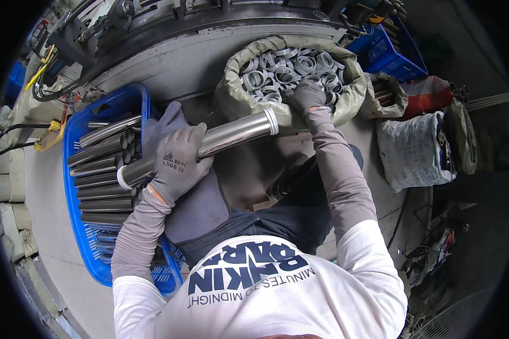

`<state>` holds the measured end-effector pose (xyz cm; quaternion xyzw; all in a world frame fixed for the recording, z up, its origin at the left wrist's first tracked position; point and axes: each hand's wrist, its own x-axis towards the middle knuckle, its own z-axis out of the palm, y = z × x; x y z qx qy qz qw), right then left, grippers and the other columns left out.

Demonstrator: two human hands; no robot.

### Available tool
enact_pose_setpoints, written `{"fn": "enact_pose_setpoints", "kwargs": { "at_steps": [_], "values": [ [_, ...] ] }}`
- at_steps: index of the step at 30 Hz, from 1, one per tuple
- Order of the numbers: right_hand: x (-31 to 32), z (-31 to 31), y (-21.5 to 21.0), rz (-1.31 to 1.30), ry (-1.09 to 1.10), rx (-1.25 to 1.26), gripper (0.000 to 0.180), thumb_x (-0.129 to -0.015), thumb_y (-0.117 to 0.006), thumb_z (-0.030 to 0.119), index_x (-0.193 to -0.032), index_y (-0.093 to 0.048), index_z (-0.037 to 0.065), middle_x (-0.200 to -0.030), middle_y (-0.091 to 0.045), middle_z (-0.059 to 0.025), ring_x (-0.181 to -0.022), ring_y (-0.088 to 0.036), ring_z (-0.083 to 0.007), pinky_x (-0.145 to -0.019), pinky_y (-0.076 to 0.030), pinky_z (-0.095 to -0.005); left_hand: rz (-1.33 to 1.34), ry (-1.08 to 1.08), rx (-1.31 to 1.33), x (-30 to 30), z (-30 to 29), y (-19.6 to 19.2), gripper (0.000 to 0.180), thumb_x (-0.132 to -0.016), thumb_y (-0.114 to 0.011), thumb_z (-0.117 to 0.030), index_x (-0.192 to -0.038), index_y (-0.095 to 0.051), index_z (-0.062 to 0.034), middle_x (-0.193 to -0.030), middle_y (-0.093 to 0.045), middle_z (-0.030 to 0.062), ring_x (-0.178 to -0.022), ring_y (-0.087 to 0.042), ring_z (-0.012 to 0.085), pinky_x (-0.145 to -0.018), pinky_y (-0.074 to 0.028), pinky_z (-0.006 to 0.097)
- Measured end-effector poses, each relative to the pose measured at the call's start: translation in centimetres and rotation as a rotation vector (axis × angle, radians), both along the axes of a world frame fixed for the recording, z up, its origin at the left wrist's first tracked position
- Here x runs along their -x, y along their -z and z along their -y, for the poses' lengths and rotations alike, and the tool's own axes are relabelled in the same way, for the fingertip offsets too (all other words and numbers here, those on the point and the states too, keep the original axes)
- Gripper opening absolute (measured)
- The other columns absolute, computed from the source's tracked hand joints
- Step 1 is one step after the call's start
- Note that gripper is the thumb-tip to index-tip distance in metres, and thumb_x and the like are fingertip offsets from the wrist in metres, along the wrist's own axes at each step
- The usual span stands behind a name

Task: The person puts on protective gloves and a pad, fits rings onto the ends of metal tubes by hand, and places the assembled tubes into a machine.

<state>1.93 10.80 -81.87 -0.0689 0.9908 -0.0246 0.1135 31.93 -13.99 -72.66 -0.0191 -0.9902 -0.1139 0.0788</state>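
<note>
My left hand (178, 161), in a grey glove, is wrapped round a shiny metal tube (234, 134). The tube lies slantwise above my lap, its right end higher in the picture. A pale ring sits on each of its ends. With my right hand (307, 96), also gloved, I reach into an open woven sack (350, 103) full of loose grey rings (285, 74). The fingers of that hand are down among the rings and mostly hidden, so any ring in them cannot be made out. A grey cloth (201, 206) covers my left thigh.
A blue plastic basket (70, 169) at my left holds several metal tubes (104, 193). Beyond the sack runs a machine bench (186, 42). At the right are a blue crate (398, 48), a small sack of tubes (387, 93) and a white woven bag (413, 152).
</note>
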Motion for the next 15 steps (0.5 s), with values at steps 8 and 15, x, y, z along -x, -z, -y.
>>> {"fn": "enact_pose_setpoints", "kwargs": {
  "at_steps": [8, 15],
  "values": [
    [-4.5, -2.4, -3.2, 0.375, 0.244, 1.593, 0.061, -0.090, -0.073, 0.019, -0.143, -0.056, -0.006, -0.126, -0.070, -0.0176, -0.111, -0.071, -0.0317, -0.103, -0.057, -0.0457, -0.050, 0.003, -0.048, -0.6, 0.2, -0.2, 0.066, -0.071, -0.082, -0.023, -0.132, -0.062, -0.0063, -0.111, -0.068, 0.0152, -0.103, -0.067, 0.0355, -0.090, -0.053, 0.047],
    [-8.7, -4.7, -5.4, 0.837, -0.087, 2.388, 0.065, -0.094, -0.063, 0.017, -0.154, -0.045, -0.003, -0.139, -0.063, -0.0225, -0.125, -0.065, -0.0381, -0.109, -0.053, -0.0558, -0.066, 0.015, -0.039, -0.1, -0.1, -0.3, 0.066, -0.071, -0.082, -0.023, -0.131, -0.063, -0.0058, -0.113, -0.069, 0.0159, -0.105, -0.068, 0.0369, -0.092, -0.053, 0.047]
  ]
}}
